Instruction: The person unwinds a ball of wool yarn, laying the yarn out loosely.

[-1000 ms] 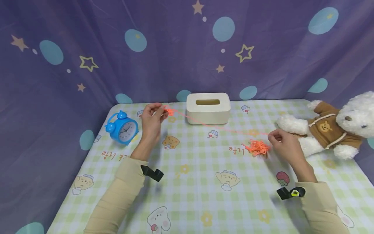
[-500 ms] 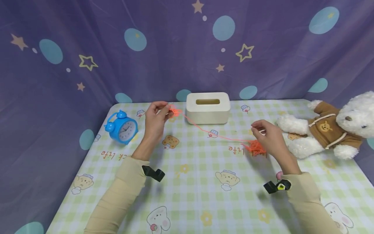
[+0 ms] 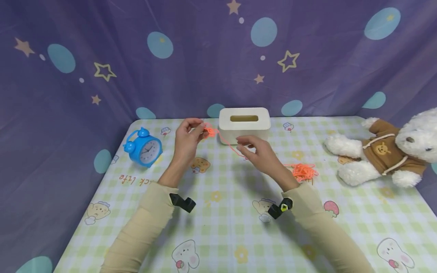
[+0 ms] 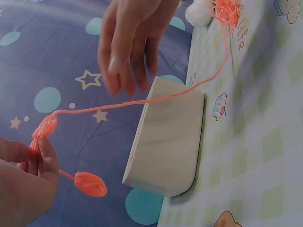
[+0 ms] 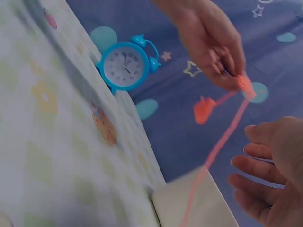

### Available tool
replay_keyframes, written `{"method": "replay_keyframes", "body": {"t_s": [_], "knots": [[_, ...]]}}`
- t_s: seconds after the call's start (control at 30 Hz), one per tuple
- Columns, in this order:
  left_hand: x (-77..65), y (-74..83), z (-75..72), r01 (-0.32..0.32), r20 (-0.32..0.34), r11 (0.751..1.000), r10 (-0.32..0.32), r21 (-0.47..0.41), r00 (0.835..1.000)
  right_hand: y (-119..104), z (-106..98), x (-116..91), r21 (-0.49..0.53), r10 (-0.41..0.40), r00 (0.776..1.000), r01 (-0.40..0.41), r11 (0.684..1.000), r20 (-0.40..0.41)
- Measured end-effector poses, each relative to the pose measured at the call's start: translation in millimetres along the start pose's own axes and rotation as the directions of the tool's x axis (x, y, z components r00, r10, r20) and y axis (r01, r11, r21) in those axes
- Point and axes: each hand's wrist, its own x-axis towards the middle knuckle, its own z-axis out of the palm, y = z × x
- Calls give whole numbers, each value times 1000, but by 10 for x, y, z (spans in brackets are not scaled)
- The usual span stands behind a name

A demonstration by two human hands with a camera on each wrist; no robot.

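Observation:
In the head view my left hand [image 3: 185, 141] is raised left of the white box, pinching a small bundle of orange yarn [image 3: 210, 131]. A dangling tuft of yarn [image 4: 91, 184] hangs below these fingers in the left wrist view. From the bundle a single strand [image 4: 163, 98] runs across to a loose yarn pile [image 3: 304, 173] on the table. My right hand [image 3: 260, 154] hovers in front of the box, near the strand. Its fingers [image 5: 255, 168] are parted and loosely bent, holding nothing in the right wrist view.
A white tissue box [image 3: 244, 128] stands at the table's back edge. To the left is a blue alarm clock [image 3: 145, 148]. A white teddy bear [image 3: 380, 148] in a brown hoodie lies at the right. Purple curtain [image 3: 205, 57] hangs behind the checked tablecloth [image 3: 218, 242].
My right hand pinched the strand near the bear, let go, and has travelled left past the yarn pile toward the box. The left hand has shifted slightly right with its bundle; the strand has slackened.

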Motion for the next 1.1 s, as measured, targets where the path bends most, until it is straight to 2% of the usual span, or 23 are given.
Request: {"method": "replay_keyframes", "body": {"t_s": [0.2,0.37,0.67,0.83,0.93,1.1], "knots": [[-19,-16,17,3,25,1000,-3,4,1000,-87,196,147,71,-31,999,30,997,15],[-20,-31,5,4,27,1000,-5,15,1000,-152,202,140,99,-22,1000,22,995,3],[38,-53,-72,-9,-73,999,6,-45,997,-72,-68,-57,124,50,987,-31,992,-152],[42,-58,-107,-26,-63,998,22,-65,998,-125,-281,-206,99,81,970,-60,993,-227],[42,-59,-115,-34,-54,997,31,-62,998,-170,-412,-289,121,105,959,-75,990,-265],[46,-45,-129,-36,-46,998,33,-51,998,21,-579,-397,132,145,938,-108,985,-314]]}}
